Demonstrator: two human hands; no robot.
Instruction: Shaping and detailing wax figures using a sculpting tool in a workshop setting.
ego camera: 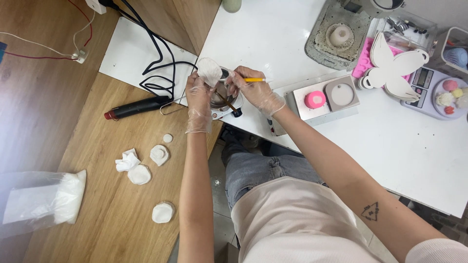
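Both my hands wear thin clear gloves. My left hand (198, 100) pinches a white round wax-like piece (209, 71) and holds it over a small metal pot (219, 97) on a white base. My right hand (253, 92) grips a thin tool with a yellow handle (254, 80), its tip pointing at the white piece. A dark-tipped wooden stick (228, 103) leans in the pot. The pot's contents are mostly hidden by my hands.
On the wooden table lie several white round pieces (159, 155), a crumpled tissue (126, 159), a plastic bag of white flakes (44, 197) and a black heat tool (136, 107) with cables. The white table holds a pink mould (315, 99), butterfly cutouts (395, 70) and a scale (434, 87).
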